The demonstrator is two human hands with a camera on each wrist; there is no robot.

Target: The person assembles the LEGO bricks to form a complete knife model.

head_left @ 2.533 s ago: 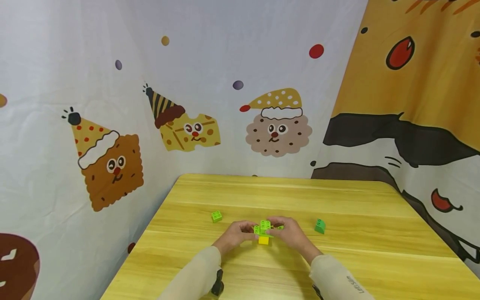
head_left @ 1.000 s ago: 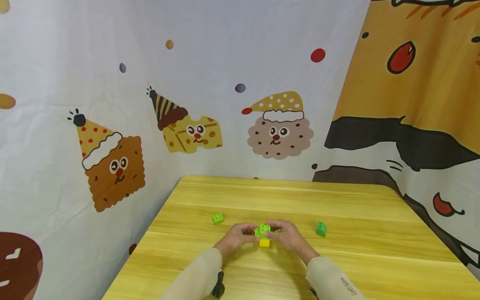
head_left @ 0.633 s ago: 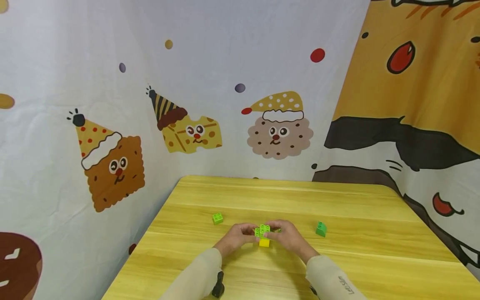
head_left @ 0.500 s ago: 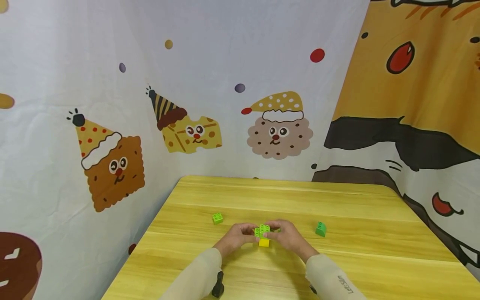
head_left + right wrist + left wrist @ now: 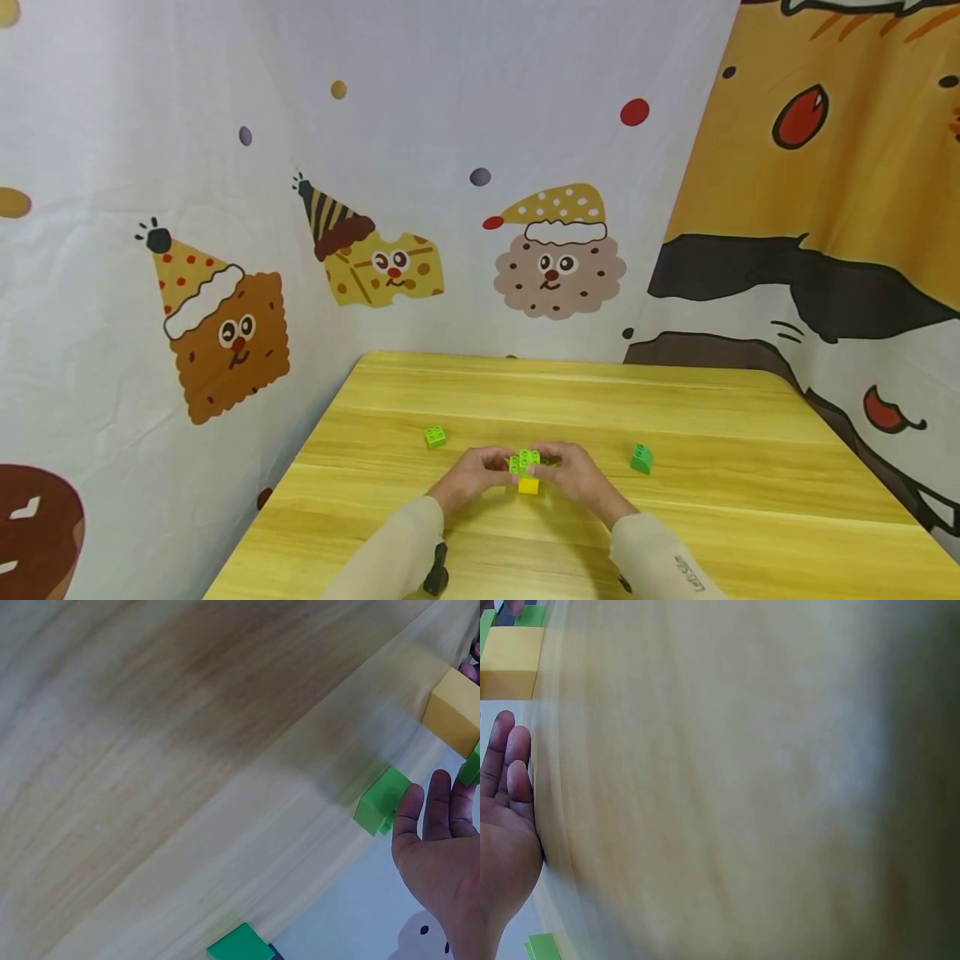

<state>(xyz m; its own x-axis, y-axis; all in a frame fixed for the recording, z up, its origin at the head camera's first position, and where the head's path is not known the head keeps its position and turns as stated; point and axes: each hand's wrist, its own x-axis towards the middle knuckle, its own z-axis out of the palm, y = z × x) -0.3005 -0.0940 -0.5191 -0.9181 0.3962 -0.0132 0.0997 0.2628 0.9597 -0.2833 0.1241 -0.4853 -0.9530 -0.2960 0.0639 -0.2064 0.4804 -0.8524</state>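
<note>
In the middle of the table, a yellow brick point(image 5: 528, 485) stands with lime green toy building bricks point(image 5: 528, 457) on top. My left hand point(image 5: 474, 478) grips the green part from the left, thumb in front. From the right, my right hand point(image 5: 576, 477) pinches the same green part, its thumb across the front face. In the left wrist view, the left hand's point(image 5: 506, 832) outer fingers stretch out beside the yellow brick without holding it. Another green brick point(image 5: 382, 799) lies by the right hand's outer fingers in the right wrist view; the hand mostly hides it in the head view.
A loose lime green brick point(image 5: 435, 437) lies back left on the wooden table point(image 5: 570, 400). A darker green brick with a sloped side point(image 5: 641, 458) lies to the right. A patterned cloth point(image 5: 420, 125) hangs behind the table.
Since the earliest frame, my right thumb has come further across the front of the green bricks, which sit slightly differently. Over the last second both hands stay almost still.
</note>
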